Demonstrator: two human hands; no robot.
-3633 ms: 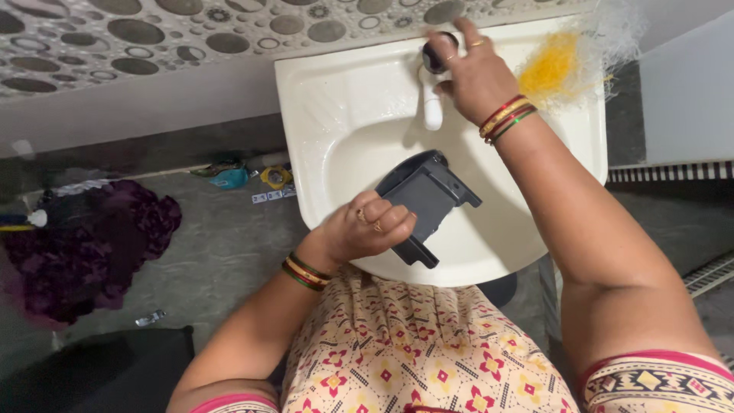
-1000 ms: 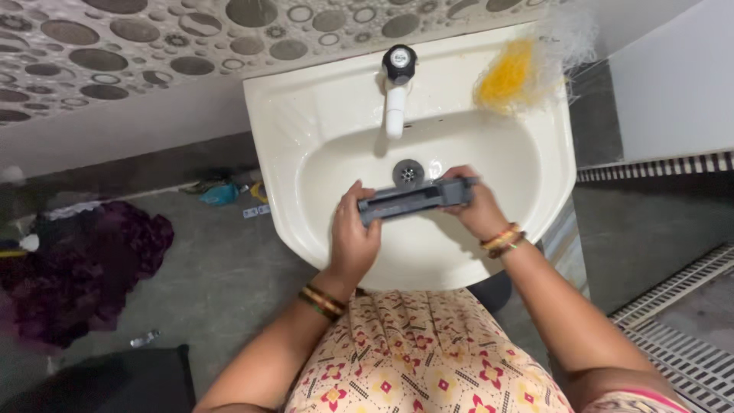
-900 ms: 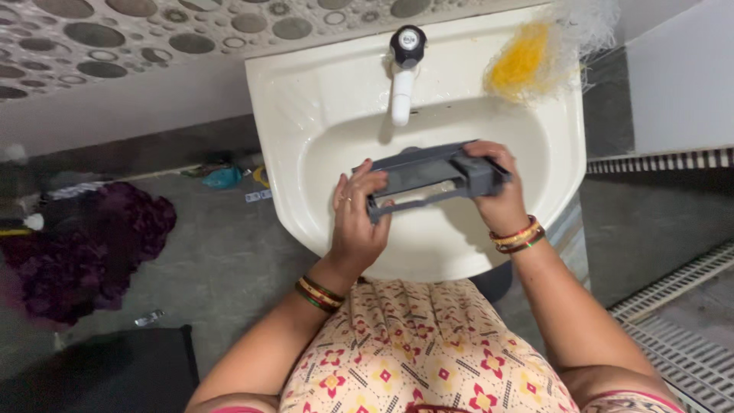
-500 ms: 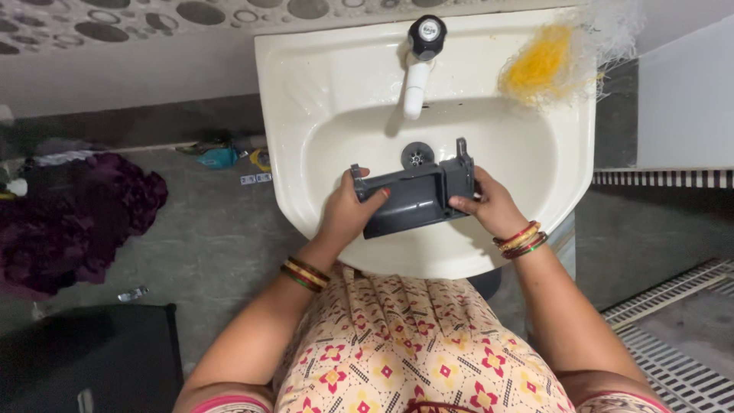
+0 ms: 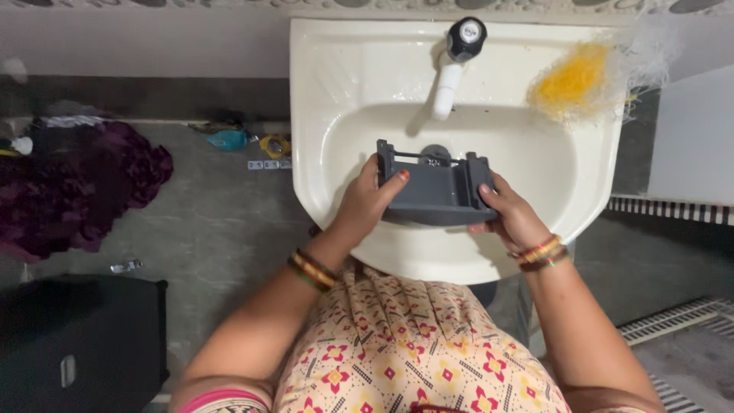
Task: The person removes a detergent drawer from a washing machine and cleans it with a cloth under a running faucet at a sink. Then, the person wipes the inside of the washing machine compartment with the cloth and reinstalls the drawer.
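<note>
While it hangs over the basin, a grey tray (image 5: 433, 189) is gripped at both ends.

Its left end is clamped by the left hand (image 5: 365, 205), thumb on top; its right end is pinched by the right hand (image 5: 511, 218). Beyond it, the sink (image 5: 344, 84), drain partly hidden, the white tap (image 5: 451, 65) and a yellow scrubber (image 5: 572, 80) are seen.

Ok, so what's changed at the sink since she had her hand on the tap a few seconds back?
The right hand left the tap and came down to grip the right end of the grey plastic tray. The left hand, once holding it alone, now grips the left end. The tray was turned over several times and now sits open side up. Sink and yellow scrubber are unchanged.
</note>
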